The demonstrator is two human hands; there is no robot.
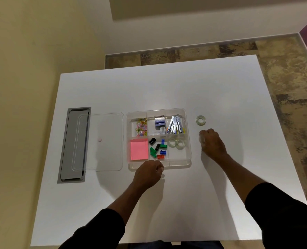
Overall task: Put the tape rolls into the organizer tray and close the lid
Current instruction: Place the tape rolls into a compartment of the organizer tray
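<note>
The right hand curls its fingers around a clear tape roll on the white worktop. The left hand, fingers loosely curled and empty, rests at the clear plastic organizer tray.

1. The table is bare across its whole far half, from the far edge down to the organizer tray, so a hand passes freely there.
2. The near half is bare too, crossed only by the person's two forearms.
3. Toward the left edge, the clear lid lies flat, overlapping a grey cable hatch; both sit low.
4. The left hand blocks the tray's near wall.
5. Right of the tray, the right hand and a loose tape roll fill the strip; beyond them the right edge is clear.
6. The tray's near-right compartment holds two tape rolls at its far end; its near part is free.
</note>
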